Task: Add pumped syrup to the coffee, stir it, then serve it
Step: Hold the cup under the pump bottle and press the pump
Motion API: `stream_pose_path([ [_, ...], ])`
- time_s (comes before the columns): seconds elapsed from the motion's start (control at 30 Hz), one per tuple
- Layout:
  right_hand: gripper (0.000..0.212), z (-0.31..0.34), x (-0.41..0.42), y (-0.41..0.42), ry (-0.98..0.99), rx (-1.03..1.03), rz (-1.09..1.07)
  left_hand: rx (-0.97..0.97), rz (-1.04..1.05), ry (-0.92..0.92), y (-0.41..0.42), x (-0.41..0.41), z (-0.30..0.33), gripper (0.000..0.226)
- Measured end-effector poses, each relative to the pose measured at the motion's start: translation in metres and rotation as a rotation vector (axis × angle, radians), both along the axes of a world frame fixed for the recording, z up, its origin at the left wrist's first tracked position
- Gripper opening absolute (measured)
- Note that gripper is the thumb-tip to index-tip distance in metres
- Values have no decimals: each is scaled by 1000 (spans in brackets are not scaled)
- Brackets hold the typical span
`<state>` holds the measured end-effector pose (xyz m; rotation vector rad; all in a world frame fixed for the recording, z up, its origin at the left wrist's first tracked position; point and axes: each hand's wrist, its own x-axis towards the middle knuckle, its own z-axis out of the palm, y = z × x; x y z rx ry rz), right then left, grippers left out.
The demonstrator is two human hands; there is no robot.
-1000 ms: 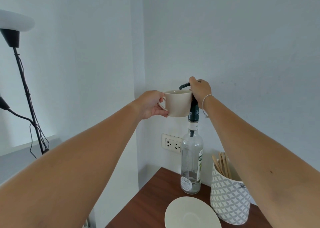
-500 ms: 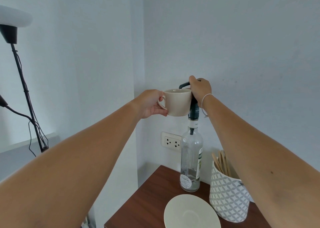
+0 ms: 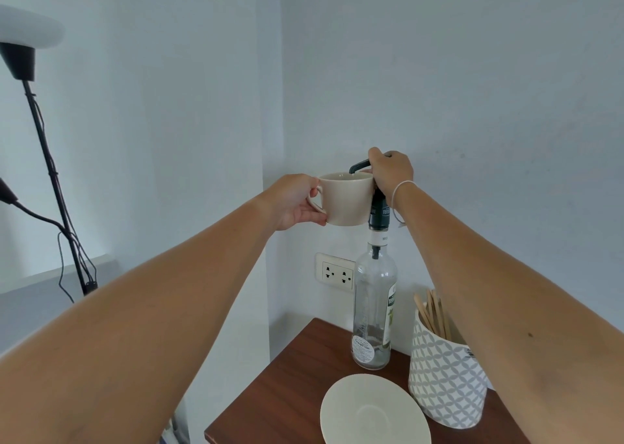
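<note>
Since the earlier frame little has changed: both arms hold their pose at the centre of the frame, the scene only sitting slightly lower in view, with more of the saucer showing.

In the head view, the left hand [image 3: 293,202] is clamped on the handle of the cream cup [image 3: 344,199], holding it raised in mid-air at centre frame, level with the pump top. The right hand [image 3: 391,170] is closed over the dark pump head [image 3: 359,166], whose spout reaches over the cup's rim. The syrup bottle [image 3: 373,312] stands upright on the brown surface [image 3: 287,393] at lower right and looks nearly empty. Beside it a patterned holder [image 3: 442,383] carries wooden stirrers [image 3: 434,312], and a saucer [image 3: 371,410] lies in front.

By my reading the syrup step is underway; no stream of syrup is visible. Stirring is not yet done, no stirrer has been taken, and serving, probably onto the saucer, remains.
</note>
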<state>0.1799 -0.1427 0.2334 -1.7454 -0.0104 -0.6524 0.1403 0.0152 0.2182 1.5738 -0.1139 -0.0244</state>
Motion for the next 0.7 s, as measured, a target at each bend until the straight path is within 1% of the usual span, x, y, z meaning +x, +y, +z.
stream_pose_path([
  [0.23,29,0,0,0,18,-17,6,2,8,0,0,-1,1,26],
  [0.4,23,1,-1,-1,77,-30,49,3,6,-5,0,-1,1,23],
  [0.53,21,9,-4,-4,134,-47,101,0,-4,-7,-2,-1,4,25],
  [0.7,22,19,-8,-4,166,-45,112,30,-4,-33,-7,-2,13,25],
])
